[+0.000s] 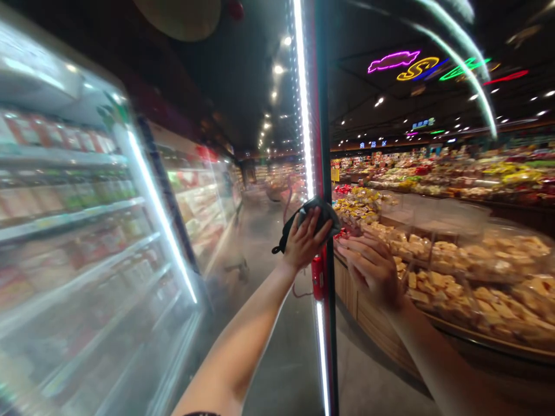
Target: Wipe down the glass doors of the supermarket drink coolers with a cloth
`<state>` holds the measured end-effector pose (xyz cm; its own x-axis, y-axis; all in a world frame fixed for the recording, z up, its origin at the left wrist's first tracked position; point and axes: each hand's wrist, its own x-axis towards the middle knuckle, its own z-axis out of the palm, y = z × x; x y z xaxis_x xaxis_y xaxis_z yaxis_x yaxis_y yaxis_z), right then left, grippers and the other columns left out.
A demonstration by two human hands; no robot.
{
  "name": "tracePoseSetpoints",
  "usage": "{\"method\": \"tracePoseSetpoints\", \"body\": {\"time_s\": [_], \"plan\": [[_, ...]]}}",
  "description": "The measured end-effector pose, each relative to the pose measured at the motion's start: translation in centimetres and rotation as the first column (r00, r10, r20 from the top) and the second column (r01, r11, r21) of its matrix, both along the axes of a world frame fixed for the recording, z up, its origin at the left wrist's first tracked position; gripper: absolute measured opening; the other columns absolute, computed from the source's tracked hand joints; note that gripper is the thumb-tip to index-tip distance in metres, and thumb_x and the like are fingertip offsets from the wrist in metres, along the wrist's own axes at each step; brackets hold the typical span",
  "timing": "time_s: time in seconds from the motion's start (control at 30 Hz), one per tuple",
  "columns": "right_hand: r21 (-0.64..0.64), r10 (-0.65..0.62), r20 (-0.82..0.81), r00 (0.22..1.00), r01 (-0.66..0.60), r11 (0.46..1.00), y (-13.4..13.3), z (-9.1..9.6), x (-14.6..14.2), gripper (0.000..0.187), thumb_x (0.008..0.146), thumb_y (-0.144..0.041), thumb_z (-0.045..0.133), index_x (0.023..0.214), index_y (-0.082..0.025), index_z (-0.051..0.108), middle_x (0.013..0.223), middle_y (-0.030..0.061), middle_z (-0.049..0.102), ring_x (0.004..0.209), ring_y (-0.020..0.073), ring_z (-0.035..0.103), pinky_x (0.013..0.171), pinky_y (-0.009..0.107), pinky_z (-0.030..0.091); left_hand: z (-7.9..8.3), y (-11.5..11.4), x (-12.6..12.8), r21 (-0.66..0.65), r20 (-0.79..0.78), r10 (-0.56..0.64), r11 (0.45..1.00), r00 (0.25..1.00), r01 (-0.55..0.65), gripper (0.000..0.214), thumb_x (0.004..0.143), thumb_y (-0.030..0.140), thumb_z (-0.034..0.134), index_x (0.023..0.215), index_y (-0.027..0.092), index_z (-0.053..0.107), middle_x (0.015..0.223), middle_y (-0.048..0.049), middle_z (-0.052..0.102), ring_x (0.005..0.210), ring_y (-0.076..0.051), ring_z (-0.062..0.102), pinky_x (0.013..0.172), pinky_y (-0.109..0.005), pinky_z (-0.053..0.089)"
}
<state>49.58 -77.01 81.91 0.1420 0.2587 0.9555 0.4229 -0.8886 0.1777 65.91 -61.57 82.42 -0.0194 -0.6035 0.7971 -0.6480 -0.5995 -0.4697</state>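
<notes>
A glass door [277, 346] with a bright light strip along its edge stands upright before me. My left hand [306, 237] presses a dark grey cloth [327, 218] against this edge, fingers spread over it. A black corner of the cloth with a small loop hangs to the left of the hand. On the other side of the door edge is my right hand [373, 263], somewhat blurred, its fingers stretched out and apart from the cloth. I see nothing in it. Just below the cloth, a red fitting [318, 277] sits on the door edge.
On the left, a lit refrigerated cabinet [87, 216] holds rows of packaged goods, smeared by motion. A curved wooden display stand [368, 329] with bins of wrapped snacks [446, 289] is close on the right. Neon signs [418, 68] hang overhead.
</notes>
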Motion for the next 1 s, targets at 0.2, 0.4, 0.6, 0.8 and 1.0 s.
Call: {"method": "tracePoseSetpoints", "body": {"time_s": [0.2,0.4,0.6,0.8,1.0], "plan": [[0.011,0.038,-0.022,0.999,-0.037,0.999,0.6,-1.5,0.3,0.046,0.092,-0.009,0.055,0.132,-0.029,0.065,0.12,0.0045,0.075,0.113,0.0216,0.067,0.107,0.045,0.049,-6.2,4.7,0.5,0.174,0.153,-0.083,0.983,0.985,0.056,0.057,0.099,0.03,0.055,0.154,0.022,0.039,0.157,-0.0106,0.046,0.148,-0.021,0.041,0.129,-0.046,0.021],[0.018,0.014,-0.079,0.997,-0.013,1.0,1.5,-1.7,2.0,0.038,0.093,-0.013,0.054,0.127,-0.026,0.069,0.118,0.0053,0.075,0.112,0.0228,0.066,0.106,0.045,0.05,0.3,5.1,1.2,-0.02,-0.029,0.081,0.996,0.996,-0.082,0.072,0.095,0.025,0.057,0.16,0.021,0.027,0.162,-0.0124,0.036,0.154,-0.027,0.028,0.129,-0.054,0.014],[0.057,0.028,-0.215,0.976,-0.016,0.998,2.2,-4.3,4.1,0.039,0.096,-0.014,0.051,0.131,-0.021,0.065,0.125,0.0092,0.071,0.119,0.0244,0.063,0.104,0.047,0.053,-4.6,5.6,0.1,0.03,-0.037,0.113,0.993,0.993,-0.112,0.056,0.099,0.026,0.053,0.154,0.026,0.041,0.158,-0.0075,0.046,0.149,-0.021,0.038,0.129,-0.052,0.015],[0.175,0.16,-0.165,0.973,-0.131,0.976,3.5,-5.6,5.4,0.051,0.099,-0.013,0.045,0.148,-0.025,0.051,0.132,0.0124,0.066,0.123,0.023,0.063,0.102,0.044,0.055,-1.2,9.0,0.9,0.048,-0.069,0.158,0.987,0.985,-0.155,0.058,0.098,0.03,0.053,0.154,0.028,0.04,0.16,-0.0062,0.042,0.152,-0.022,0.033,0.129,-0.053,0.012],[0.208,0.209,-0.164,0.964,-0.173,0.963,5.3,-5.9,6.3,0.048,0.1,-0.014,0.045,0.145,-0.025,0.055,0.134,0.0121,0.065,0.126,0.0233,0.061,0.103,0.043,0.055,-5.6,11.1,-1.1,-0.207,-0.217,0.197,0.948,0.956,-0.242,0.065,0.093,0.02,0.055,0.156,0.031,0.038,0.159,-0.0082,0.043,0.15,-0.028,0.036,0.126,-0.06,0.016]]}}
